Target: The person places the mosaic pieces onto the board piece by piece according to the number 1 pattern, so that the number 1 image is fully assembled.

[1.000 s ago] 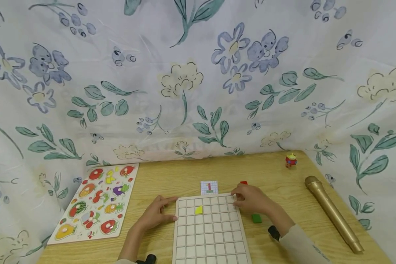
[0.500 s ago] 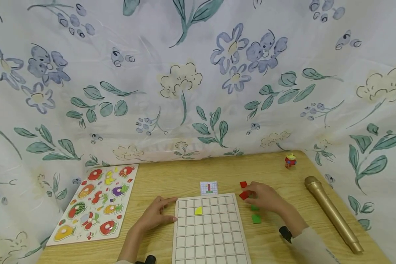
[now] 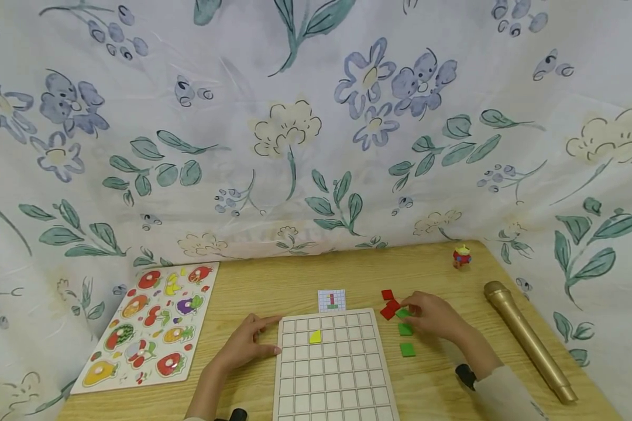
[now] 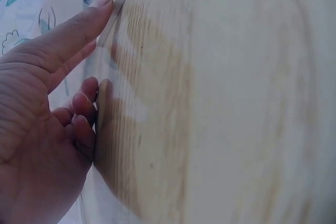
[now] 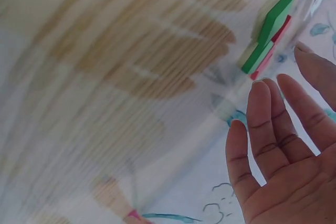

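The grid board lies flat on the table, one yellow tile on it. The left hand rests at the board's left edge, thumb and index finger spread, gripping nothing, probably to stop it sliding. Right of the board lie red tiles and green tiles, seemingly within easy reach. The right hand has its fingertips at the farthest green one, loosely extended; whether they touch it is unclear. A printed card lies just beyond the board, likely for looking at.
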`<state>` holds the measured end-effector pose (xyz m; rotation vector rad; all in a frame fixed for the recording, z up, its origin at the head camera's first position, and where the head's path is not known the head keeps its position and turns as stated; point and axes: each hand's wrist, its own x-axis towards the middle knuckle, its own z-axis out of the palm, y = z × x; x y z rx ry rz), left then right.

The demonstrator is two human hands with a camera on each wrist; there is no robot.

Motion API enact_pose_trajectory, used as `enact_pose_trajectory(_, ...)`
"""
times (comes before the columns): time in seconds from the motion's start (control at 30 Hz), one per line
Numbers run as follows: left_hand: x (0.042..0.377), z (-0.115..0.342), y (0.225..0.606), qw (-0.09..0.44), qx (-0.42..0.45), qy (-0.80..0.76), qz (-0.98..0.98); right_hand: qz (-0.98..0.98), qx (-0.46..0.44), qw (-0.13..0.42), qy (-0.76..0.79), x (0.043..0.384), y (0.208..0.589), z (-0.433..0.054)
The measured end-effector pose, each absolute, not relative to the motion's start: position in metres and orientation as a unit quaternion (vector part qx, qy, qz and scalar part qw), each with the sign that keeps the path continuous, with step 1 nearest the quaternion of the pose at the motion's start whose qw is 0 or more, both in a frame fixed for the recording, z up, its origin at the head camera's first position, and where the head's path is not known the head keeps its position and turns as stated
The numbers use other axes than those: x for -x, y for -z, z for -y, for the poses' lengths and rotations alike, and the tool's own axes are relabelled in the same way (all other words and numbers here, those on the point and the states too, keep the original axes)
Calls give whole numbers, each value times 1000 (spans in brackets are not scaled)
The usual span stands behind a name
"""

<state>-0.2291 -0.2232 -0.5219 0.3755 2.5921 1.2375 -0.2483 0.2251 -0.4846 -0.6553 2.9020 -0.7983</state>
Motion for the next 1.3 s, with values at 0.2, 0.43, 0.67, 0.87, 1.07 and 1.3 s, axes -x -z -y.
enact_pose_trajectory(0.2, 229, 223, 521, 124, -128, -428, -886, -942, 204, 32, 264, 249, 487, -231)
enact_pose_trajectory(0.43, 229, 224, 522, 125, -128, -426, -887, -941, 206, 31, 266, 254, 490, -233)
enact_pose_trajectory(0.67, 229, 223, 520, 128, -132, -430, -884, -945, 210, 12, 249, 269, 497, -229)
enact_pose_trajectory(0.87, 228, 224, 520, 127, -134, -430, -884, -944, 215, -2, 248, 282, 499, -222)
enact_pose_trajectory(1.07, 229, 224, 521, 116, -139, -435, -882, -948, 206, 4, 243, 291, 496, -212)
enact_pose_trajectory(1.3, 228, 224, 520, 109, -142, -441, -880, -949, 215, 2, 230, 296, 494, -206)
